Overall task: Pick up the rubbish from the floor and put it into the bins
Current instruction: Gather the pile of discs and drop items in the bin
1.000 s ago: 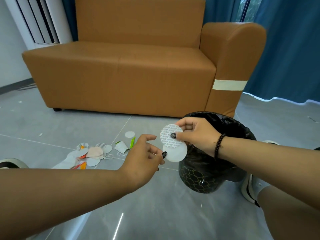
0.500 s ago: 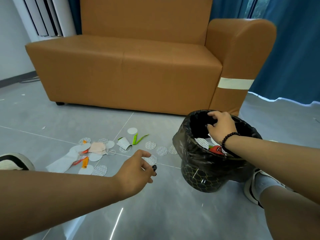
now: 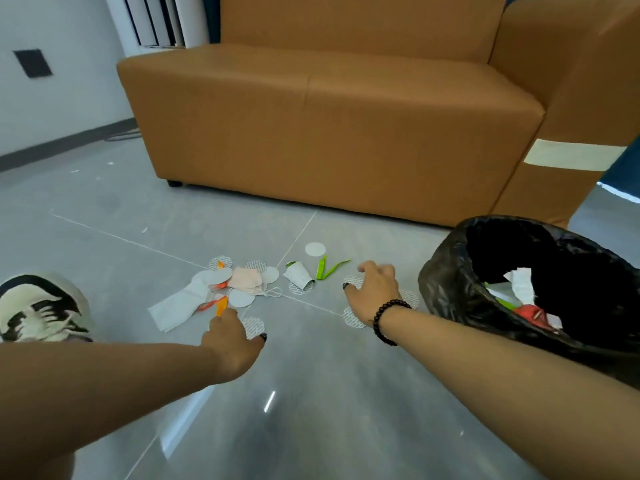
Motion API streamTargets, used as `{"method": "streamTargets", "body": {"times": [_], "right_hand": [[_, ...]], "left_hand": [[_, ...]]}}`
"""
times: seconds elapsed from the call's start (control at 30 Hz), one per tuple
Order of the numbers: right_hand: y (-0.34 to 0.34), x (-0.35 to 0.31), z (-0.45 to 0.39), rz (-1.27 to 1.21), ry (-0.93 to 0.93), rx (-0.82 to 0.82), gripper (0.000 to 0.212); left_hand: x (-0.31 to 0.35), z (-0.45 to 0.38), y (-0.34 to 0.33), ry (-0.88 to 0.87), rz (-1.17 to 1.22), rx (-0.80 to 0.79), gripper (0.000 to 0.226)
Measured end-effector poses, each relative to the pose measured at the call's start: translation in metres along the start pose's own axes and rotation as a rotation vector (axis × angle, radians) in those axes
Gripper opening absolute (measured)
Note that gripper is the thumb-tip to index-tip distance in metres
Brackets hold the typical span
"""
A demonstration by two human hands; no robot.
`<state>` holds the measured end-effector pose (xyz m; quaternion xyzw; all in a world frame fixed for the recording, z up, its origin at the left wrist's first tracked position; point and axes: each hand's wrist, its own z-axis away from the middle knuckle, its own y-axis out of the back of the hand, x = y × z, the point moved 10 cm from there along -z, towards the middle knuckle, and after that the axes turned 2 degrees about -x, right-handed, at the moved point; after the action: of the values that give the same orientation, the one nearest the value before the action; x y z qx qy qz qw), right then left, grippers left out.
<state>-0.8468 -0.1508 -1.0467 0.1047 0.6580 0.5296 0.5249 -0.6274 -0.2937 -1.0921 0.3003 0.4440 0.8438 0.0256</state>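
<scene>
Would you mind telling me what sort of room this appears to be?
Probably a living room or lounge: a tan leather-look sofa stands on a glossy grey tiled floor, with dark blue curtains behind and a black-bagged waste bin nearby.

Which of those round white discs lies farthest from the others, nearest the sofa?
The plain white disc, alone just beyond the green strip.

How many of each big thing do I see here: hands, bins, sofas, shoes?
Hands: 2 (left hand, right hand)
Bin: 1
Sofa: 1
Shoe: 1
Total: 5
</scene>
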Motion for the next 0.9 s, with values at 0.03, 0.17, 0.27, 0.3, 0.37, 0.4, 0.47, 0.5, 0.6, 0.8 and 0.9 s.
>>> {"method": "streamTargets", "body": {"times": [0.03,0.17,0.27,0.3,0.37,0.4,0.47,0.5,0.6,0.8,0.9], "right_hand": [[-0.018,0.01,-0.01,-0.02,-0.065,-0.001,0.044],[-0.052,0.064,-0.03,-0.002,-0.251,-0.01,0.053],[-0.059,0.102,-0.052,0.1,-0.275,0.001,0.062],[-0.059,0.114,-0.062,0.149,-0.285,0.015,0.064],[-0.056,0.135,-0.078,0.226,-0.325,0.051,0.068],[-0.057,0.143,-0.085,0.241,-0.338,0.058,0.07],[-0.067,0.149,-0.095,0.212,-0.323,0.042,0.073],[-0.074,0.147,-0.098,0.174,-0.29,0.031,0.075],[-0.099,0.132,-0.105,0.138,-0.148,0.026,0.079],[-0.141,0.084,-0.08,0.213,0.221,-0.122,0.071],[-0.167,0.057,-0.048,0.254,0.364,-0.228,0.062]], "left_hand": [[-0.017,-0.012,0.007,0.028,-0.071,0.041,0.077],[-0.069,-0.06,0.026,0.083,-0.278,0.126,0.092],[-0.091,-0.104,0.03,0.045,-0.303,0.098,0.124],[-0.094,-0.12,0.029,0.036,-0.356,0.064,0.134],[-0.094,-0.152,0.031,0.024,-0.459,0.018,0.144],[-0.091,-0.167,0.034,0.015,-0.48,0.013,0.147],[-0.084,-0.194,0.04,-0.005,-0.459,0.028,0.152],[-0.08,-0.201,0.04,-0.014,-0.414,0.035,0.155],[-0.078,-0.214,0.019,-0.052,-0.263,0.062,0.159],[-0.062,-0.216,-0.029,-0.172,-0.412,0.08,0.142],[-0.042,-0.205,-0.054,-0.274,-0.479,0.051,0.147]]}}
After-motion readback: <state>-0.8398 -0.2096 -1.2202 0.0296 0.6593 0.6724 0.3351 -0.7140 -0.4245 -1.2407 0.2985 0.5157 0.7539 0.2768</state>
